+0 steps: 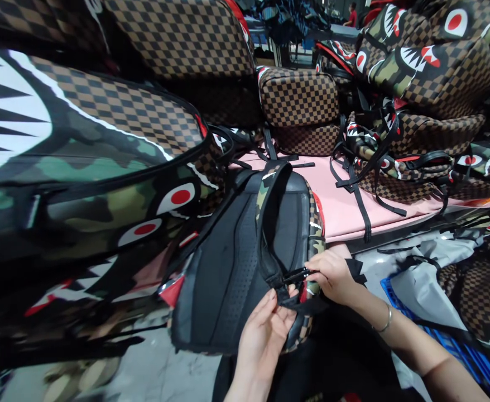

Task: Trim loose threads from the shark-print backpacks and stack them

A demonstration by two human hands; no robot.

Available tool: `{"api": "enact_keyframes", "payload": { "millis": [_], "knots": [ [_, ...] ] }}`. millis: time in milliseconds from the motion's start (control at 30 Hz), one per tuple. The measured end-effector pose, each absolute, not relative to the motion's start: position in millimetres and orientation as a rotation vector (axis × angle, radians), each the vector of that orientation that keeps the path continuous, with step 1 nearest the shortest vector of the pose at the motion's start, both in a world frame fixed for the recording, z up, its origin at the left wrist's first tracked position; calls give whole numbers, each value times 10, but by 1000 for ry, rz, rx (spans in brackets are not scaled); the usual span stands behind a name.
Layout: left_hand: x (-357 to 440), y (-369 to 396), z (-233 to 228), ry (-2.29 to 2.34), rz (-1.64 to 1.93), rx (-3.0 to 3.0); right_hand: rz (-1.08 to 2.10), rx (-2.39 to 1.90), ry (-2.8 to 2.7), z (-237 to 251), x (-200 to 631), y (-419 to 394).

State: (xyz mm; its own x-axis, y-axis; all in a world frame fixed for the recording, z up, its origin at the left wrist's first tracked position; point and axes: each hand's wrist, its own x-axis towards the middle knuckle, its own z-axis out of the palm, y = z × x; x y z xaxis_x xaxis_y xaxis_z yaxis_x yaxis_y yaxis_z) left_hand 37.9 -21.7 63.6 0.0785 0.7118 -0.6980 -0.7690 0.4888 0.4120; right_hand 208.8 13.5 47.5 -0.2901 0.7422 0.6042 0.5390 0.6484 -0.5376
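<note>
A backpack (232, 262) lies back-side up in front of me, with a black padded back panel and camouflage trim. Its camouflage shoulder strap (270, 206) arches over the panel. My right hand (332, 273) pinches the black buckle (293, 276) at the strap's lower end. My left hand (265, 329) holds the black webbing strap (299, 304) just below that buckle. A thin bracelet sits on my right wrist.
Several brown checkered and camouflage shark-mouth backpacks (86, 167) are piled at the left, back and right (429, 67). A pink table (341, 195) carries loose black straps. A blue crate (458, 340) and grey plastic sheeting lie lower right. A person in red stands far back (352, 14).
</note>
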Motion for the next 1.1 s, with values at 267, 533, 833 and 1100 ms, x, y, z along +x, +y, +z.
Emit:
{"api": "enact_keyframes", "payload": {
  "millis": [267, 533, 833, 1100],
  "knots": [
    [423, -252, 754, 1034, 1099, -48, 172, -1016, -2090, 564, 2046, 202],
    [444, -239, 772, 1044, 1095, -32, 214, -973, -2098, 591, 2050, 140],
    [469, -300, 800, 1055, 1131, 33, 54, -991, -2217, 701, 1996, 169],
    [452, -297, 755, 1060, 1126, 42, 336, -1009, -2122, 653, 2040, 156]
  ]
}}
